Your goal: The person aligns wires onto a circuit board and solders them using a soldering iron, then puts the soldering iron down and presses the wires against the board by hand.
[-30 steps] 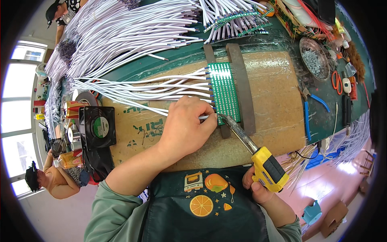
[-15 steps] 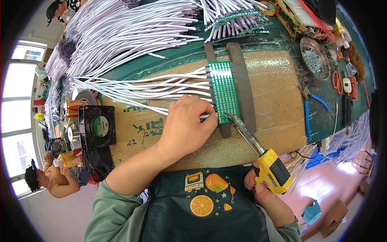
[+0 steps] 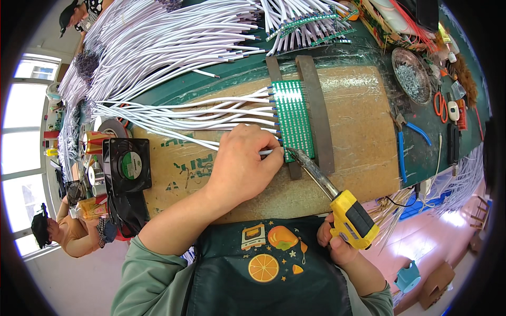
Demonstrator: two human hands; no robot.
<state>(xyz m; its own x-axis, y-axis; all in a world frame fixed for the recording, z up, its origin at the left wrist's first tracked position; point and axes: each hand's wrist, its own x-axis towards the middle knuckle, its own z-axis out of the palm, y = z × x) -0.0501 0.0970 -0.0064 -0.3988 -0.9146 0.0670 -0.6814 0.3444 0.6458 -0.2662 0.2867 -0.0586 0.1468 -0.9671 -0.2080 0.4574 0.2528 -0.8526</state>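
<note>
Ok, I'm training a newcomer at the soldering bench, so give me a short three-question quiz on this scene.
1. True or false: the right hand holds the yellow-handled soldering iron.
2. What does the left hand pinch against the green circuit board? A) a white wire B) red scissors C) blue pliers
3. What black square device sits on the table to the person's left?

Key: 1 true; 2 A, a white wire; 3 a cooling fan.
</note>
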